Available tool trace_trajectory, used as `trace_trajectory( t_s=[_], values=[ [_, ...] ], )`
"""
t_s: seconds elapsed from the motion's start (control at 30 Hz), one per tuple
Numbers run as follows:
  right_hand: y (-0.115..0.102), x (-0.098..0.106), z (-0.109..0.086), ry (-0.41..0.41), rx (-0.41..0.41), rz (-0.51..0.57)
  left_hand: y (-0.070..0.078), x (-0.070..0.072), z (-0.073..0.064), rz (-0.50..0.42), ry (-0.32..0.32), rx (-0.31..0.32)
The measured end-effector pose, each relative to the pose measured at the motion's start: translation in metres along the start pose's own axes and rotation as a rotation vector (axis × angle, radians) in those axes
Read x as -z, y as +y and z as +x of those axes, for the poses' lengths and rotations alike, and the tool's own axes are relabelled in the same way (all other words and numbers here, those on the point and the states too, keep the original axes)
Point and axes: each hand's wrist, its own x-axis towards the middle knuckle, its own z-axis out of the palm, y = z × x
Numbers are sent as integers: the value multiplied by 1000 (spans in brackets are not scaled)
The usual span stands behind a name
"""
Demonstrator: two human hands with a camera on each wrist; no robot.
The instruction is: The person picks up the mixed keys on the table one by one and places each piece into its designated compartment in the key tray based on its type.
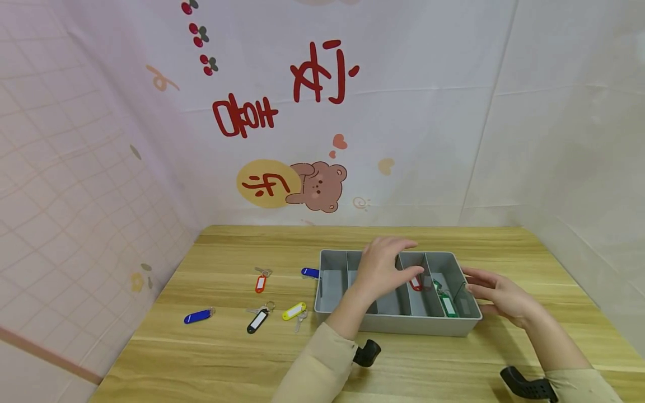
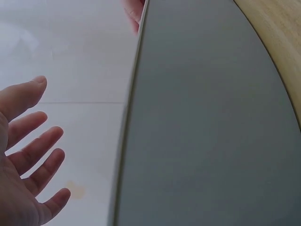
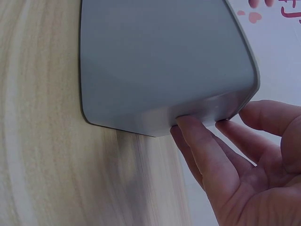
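A grey box (image 1: 398, 323) with dividers stands on the wooden table. Over its middle compartments hovers my left hand (image 1: 379, 267), thumb and fingers spread, holding nothing; the left wrist view also shows this hand (image 2: 28, 160) beside the box wall (image 2: 197, 117). My right hand (image 1: 504, 298) is at the box's right end. In the right wrist view, its fingers (image 3: 197, 141) touch the end wall, with the thumb near the rim. A red key tag (image 1: 415, 284) lies in the second compartment from the right, green key tags (image 1: 448, 305) in the rightmost one.
Left of the box lie key tags with keys: a red one (image 1: 260, 284), a black one (image 1: 258, 321), a yellow one (image 1: 294, 311) and a blue one (image 1: 198, 316). Another blue tag (image 1: 309, 272) sits against the box's left side. A printed cloth (image 1: 418, 123) hangs behind the table.
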Motion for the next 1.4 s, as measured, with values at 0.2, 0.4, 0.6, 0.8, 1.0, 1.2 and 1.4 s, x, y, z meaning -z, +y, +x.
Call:
trace_trajectory(
  t_s=[0.2,0.4,0.6,0.8,1.0,1.2,1.4],
  values=[
    [0,0,0,1,5,11,-6,7,-5,36,19,-27],
    [-1,0,0,6,9,2,-12,13,-8,40,16,-3],
    [-3,-1,0,12,7,-2,-19,21,-11,45,39,-20],
    [-4,-1,-1,19,-10,-7,-30,29,-16,32,50,-22],
    [-4,-1,-1,15,-8,-7,-42,35,-22,15,48,9],
    [-2,-1,-1,13,-2,-9,-55,40,-28,8,60,39],
    [-1,-2,-1,21,-7,-17,-70,46,-33,12,83,54]
  ],
)
